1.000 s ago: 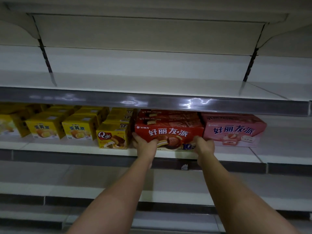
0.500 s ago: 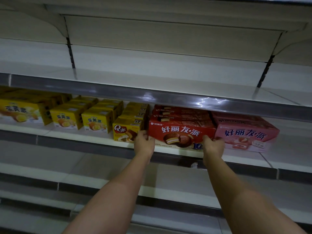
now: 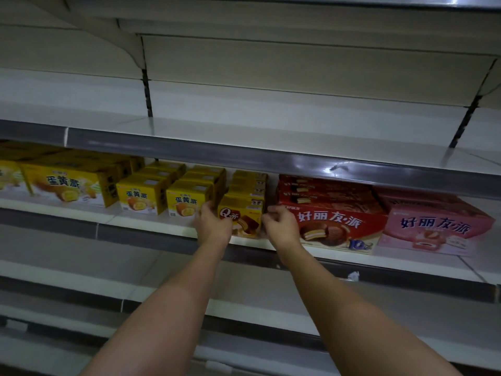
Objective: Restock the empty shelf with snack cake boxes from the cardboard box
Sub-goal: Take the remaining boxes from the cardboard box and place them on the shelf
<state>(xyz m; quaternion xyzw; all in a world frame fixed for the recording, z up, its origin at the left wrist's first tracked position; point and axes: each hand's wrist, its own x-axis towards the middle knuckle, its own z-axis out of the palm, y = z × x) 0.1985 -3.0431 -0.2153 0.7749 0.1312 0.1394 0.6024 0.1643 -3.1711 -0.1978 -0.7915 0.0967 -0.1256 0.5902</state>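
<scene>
Both hands, left (image 3: 214,226) and right (image 3: 280,226), clamped the small yellow box (image 3: 244,213), squaring it up; probably needed nudging back next.

Left hand (image 3: 212,226) and right hand (image 3: 279,226) reach forward, fingers curled.

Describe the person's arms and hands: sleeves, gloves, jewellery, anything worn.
Both forearms are bare as far as the view shows; no sleeve edge is in frame. The left hand and right hand wear no gloves. No watch, bracelet or ring is visible, though the picture is dim and slightly blurred.
</scene>
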